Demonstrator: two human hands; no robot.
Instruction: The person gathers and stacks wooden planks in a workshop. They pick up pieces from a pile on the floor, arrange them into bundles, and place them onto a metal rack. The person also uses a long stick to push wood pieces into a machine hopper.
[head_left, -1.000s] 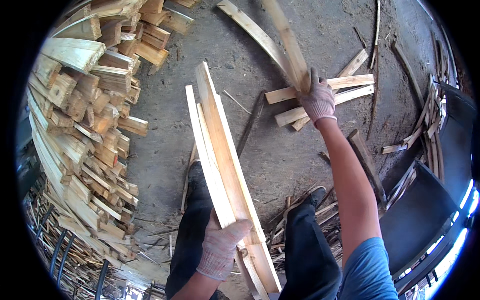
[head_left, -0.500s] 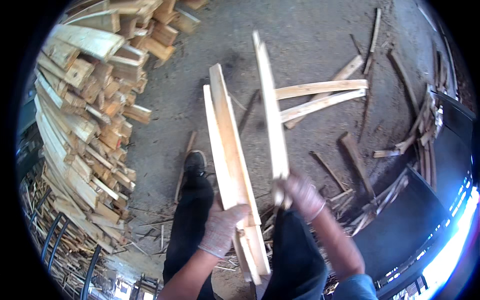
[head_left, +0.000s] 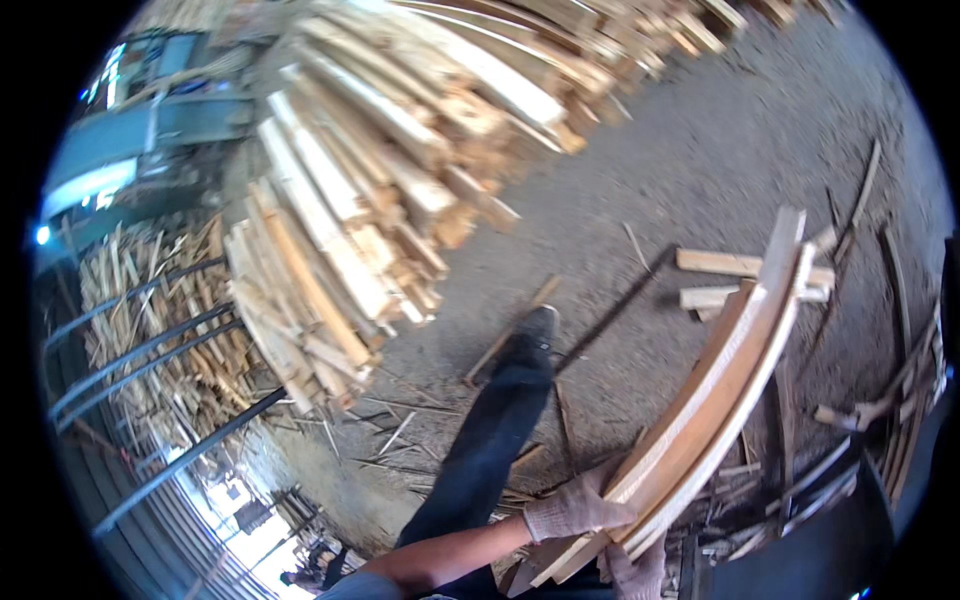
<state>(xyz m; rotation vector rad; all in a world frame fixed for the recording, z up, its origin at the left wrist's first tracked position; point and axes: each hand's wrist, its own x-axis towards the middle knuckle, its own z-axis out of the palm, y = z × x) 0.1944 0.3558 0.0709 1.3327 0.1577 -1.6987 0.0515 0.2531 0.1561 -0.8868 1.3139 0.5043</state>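
Observation:
A small bundle of long, pale wooden boards (head_left: pixel 700 400) slants across the lower right, its far end over the ground and its near end by my body. My left hand (head_left: pixel 572 508), in a light knitted glove, is closed around the bundle's left side near the lower end. Just below it, on the other side of the bundle, my gloved right hand (head_left: pixel 640 574) grips the boards too; part of it lies behind them and is cut by the lower edge.
A big stack of sawn boards (head_left: pixel 400 130) fills the upper left and top. Short boards (head_left: pixel 715 262) lie on the dirt floor beyond the bundle. Wood scraps (head_left: pixel 400 430) litter the ground near my shoe (head_left: pixel 540 325). Blue metal bars (head_left: pixel 190 465) stand at left; a dark metal sheet (head_left: pixel 840 530) is lower right.
My view has swung left toward the stack. The separate strip in my right hand is now no longer apart, and both hands are together on the bundle, which leans right.

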